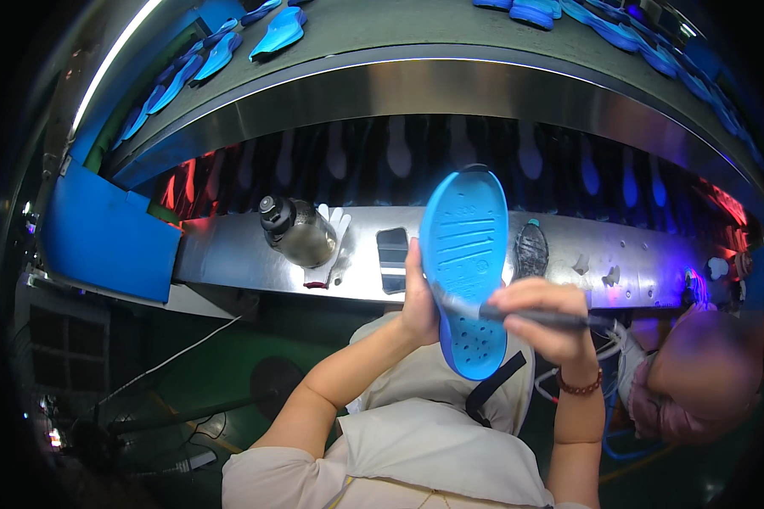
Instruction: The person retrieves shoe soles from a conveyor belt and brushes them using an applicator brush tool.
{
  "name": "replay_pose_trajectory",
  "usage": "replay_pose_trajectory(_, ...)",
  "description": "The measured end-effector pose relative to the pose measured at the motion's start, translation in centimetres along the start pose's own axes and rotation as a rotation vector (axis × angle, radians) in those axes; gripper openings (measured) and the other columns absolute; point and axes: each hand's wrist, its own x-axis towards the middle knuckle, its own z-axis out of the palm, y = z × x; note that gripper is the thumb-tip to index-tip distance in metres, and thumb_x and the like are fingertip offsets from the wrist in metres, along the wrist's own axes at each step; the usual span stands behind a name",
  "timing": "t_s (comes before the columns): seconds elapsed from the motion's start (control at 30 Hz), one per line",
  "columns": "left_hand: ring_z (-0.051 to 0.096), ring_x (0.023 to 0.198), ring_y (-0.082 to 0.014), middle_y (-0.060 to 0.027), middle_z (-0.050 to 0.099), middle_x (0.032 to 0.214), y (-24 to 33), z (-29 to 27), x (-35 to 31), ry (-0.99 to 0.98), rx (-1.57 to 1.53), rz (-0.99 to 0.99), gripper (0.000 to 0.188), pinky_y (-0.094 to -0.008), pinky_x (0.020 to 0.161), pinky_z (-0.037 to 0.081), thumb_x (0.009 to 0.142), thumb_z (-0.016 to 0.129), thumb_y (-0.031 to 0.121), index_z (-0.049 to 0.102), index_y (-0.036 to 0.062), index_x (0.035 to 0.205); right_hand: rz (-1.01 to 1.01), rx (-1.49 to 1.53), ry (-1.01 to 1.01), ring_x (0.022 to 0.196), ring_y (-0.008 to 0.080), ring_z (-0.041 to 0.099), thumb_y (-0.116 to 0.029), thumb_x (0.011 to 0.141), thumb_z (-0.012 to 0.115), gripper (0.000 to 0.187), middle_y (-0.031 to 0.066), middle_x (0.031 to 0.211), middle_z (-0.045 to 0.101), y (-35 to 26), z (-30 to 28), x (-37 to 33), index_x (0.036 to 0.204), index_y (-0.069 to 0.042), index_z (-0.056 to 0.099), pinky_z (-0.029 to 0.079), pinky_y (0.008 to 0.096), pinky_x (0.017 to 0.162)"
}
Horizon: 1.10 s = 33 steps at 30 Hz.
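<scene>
Right hand [552, 318] curled snugly around a dark-handled tool [569, 320], its pale, blurred tip, probably a brush, over the blue sole [465, 229]! Left hand [420, 301] clasps that sole by its left edge, thumb up the side, fingers behind out of sight. So, 2 hands busy, the sole held up before me. For a good pass, I'd want a loose wrist, light pressure, strokes reaching the small holes nearest me and the far ridges, left thumb clear of the tip. Farther out, the metal counter [212, 246] carries a bottle [304, 237], a white glove [339, 225], 1 dark sole-shaped piece [531, 250]. Beyond, more blue soles [280, 34] lie on a greenish surface [399, 25].
</scene>
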Motion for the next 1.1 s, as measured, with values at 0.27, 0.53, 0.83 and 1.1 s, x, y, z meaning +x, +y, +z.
replay_pose_trajectory(0.27, 0.06, 0.082, -0.0287, -0.0196, 0.059, 0.09, 1.9, 1.0, 0.3, -0.035, 0.1, 0.274, 0.099, -0.0389, 0.073, 0.05, 0.072, 0.003, 0.078, 0.046, -0.0003, 0.113, -0.063, -0.101, -0.024, 0.085, 0.025, 0.063, 0.004, 0.064, 0.068, 0.022, 0.0129, 0.086, 0.066, -0.8, 0.5, -0.8, 0.086, 0.001, 0.065, 0.049, 0.0315, 0.076)
replay_pose_trajectory(0.53, 0.06, 0.078, -0.0292, -0.0197, 0.058, 0.089, 3.6, 1.9, 0.3, 0.023, 0.054, 0.389, 0.098, -0.0402, 0.069, 0.05, 0.07, 0.007, 0.08, 0.045, 0.0015, 0.115, 0.006, -0.107, -0.012, 0.088, 0.0274, 0.062, 0.006, 0.063, 0.069, 0.023, 0.0153, 0.089, 0.065, -0.6, 0.7, -1.9, 0.085, 0.003, 0.064, 0.048, 0.0326, 0.08)
replay_pose_trajectory(0.83, 0.046, 0.112, -0.0331, -0.0206, 0.04, 0.127, 0.3, 1.1, -1.2, -0.145, -0.081, 0.273, 0.077, -0.0453, 0.094, 0.039, 0.085, 0.022, 0.061, 0.024, 0.0012, 0.134, 0.258, 0.857, 0.459, 0.091, 0.025, 0.06, 0.002, 0.077, 0.059, 0.02, 0.0222, 0.098, 0.061, 1.3, 3.7, -2.7, 0.096, 0.007, 0.057, 0.048, 0.032, 0.082)
replay_pose_trajectory(1.1, 0.054, 0.103, -0.0251, -0.0184, 0.05, 0.118, 4.0, 0.2, -0.7, -0.256, 0.193, -0.134, 0.056, -0.0356, 0.09, 0.042, 0.085, 0.044, 0.034, 0.035, -0.0012, 0.128, 0.312, 0.125, 0.04, 0.072, 0.0189, 0.065, 0.007, 0.069, 0.065, 0.022, 0.0171, 0.094, 0.064, -1.6, 0.5, -1.1, 0.091, 0.003, 0.064, 0.052, 0.0249, 0.066)
